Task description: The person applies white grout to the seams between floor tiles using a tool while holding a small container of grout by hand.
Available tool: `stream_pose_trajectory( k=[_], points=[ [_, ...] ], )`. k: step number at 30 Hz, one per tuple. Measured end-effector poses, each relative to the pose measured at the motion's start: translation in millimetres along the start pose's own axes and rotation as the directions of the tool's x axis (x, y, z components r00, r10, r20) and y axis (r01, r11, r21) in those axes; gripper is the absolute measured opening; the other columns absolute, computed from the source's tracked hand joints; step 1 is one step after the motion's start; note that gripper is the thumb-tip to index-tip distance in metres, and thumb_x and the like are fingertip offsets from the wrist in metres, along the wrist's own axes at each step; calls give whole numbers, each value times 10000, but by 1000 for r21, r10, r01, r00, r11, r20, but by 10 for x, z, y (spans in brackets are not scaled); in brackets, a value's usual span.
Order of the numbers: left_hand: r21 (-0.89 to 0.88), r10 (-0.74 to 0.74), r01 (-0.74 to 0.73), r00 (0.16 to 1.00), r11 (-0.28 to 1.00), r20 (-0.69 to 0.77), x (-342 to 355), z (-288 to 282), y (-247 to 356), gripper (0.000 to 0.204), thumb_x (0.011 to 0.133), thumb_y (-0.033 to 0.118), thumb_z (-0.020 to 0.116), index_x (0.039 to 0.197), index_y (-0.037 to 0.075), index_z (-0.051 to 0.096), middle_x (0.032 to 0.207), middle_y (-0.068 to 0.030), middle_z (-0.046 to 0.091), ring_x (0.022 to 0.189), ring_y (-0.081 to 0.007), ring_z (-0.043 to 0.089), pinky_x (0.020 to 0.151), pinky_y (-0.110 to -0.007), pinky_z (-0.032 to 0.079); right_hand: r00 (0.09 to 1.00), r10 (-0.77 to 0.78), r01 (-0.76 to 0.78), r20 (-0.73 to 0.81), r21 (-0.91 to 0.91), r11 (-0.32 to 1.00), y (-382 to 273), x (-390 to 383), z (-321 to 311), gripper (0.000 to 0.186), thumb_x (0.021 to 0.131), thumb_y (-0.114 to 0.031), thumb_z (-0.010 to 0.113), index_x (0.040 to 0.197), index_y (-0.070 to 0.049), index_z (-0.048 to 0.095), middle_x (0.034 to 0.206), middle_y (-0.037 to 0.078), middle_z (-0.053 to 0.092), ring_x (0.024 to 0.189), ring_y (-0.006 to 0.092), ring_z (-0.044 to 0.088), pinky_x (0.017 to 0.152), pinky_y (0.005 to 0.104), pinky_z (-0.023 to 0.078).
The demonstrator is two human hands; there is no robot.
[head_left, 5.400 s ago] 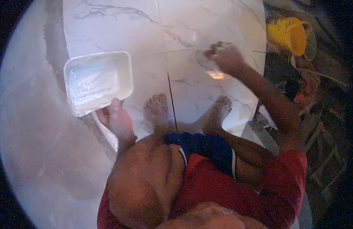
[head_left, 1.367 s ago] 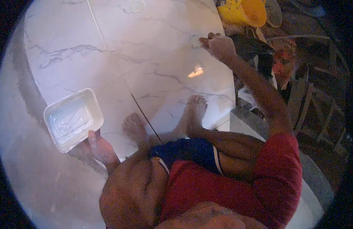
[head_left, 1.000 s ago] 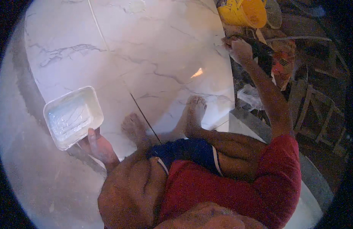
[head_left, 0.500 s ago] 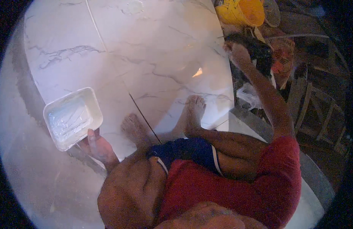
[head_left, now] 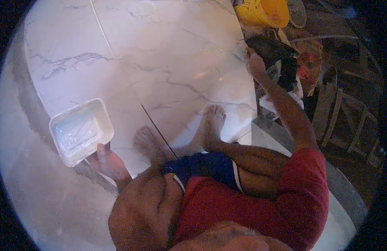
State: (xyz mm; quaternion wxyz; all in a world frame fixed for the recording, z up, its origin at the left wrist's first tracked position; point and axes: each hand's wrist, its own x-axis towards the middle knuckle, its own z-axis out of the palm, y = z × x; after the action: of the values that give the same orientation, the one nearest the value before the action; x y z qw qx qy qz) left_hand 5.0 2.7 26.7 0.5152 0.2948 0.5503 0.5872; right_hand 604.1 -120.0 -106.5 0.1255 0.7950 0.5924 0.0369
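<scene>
On the left, my left hand grips the near corner of a white rectangular plastic tub, its thumb over the rim. The tub is tilted, and a smeared whitish paste coats its inside. My right arm reaches out to the far right, where my right hand is at the edge of the tiles beside a black plastic bag. Its fingers are bent together; whatever they pinch is too small and dim to make out.
Beneath my bare feet are white marble-patterned floor tiles with a dark open joint. At the far right stand a yellow bucket, a reddish sack and wooden pieces. Bare grey concrete borders the left.
My right hand has moved slightly left and nearer, from over the black bag to the tile edge. The tub in my left hand has barely shifted.
</scene>
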Motion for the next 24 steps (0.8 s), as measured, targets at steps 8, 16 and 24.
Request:
stream_pose_trajectory(
  k=[8, 16, 24],
  points=[
    [68, 41, -38, 999, 997, -34, 2, -63, 15, 730, 829, 34, 651, 1460, 43, 285, 1430, -180, 401, 1281, -332, 454, 1025, -490, 456, 1000, 2, -5, 21, 181, 983, -268, -127, -36, 179, 916, -169, 544, 1041, -44, 574, 682, 178, 606, 610, 352, 632, 541, 498, 502],
    [46, 13, -13, 1000, 999, 7, 19, -60, -36, 682, 840, 21, 638, 1439, 25, 312, 1420, -187, 409, 1276, -331, 458, 1018, -474, 476, 993, -115, 115, 4, -63, 991, 47, 4, -101, 283, 988, -282, 463, 1149, -83, 584, 847, 263, 638, 775, 422, 652, 676, 521, 527],
    [71, -24, 24, 1000, 997, 9, 3, 67, 94, 640, 851, -11, 609, 1427, 21, 332, 1419, -197, 403, 1272, -336, 460, 1010, -458, 492, 982, -147, 152, -117, 38, 988, -207, 172, -457, 189, 909, -241, 571, 844, -78, 642, 632, 120, 592, 582, 318, 615, 520, 445, 525]
  ],
)
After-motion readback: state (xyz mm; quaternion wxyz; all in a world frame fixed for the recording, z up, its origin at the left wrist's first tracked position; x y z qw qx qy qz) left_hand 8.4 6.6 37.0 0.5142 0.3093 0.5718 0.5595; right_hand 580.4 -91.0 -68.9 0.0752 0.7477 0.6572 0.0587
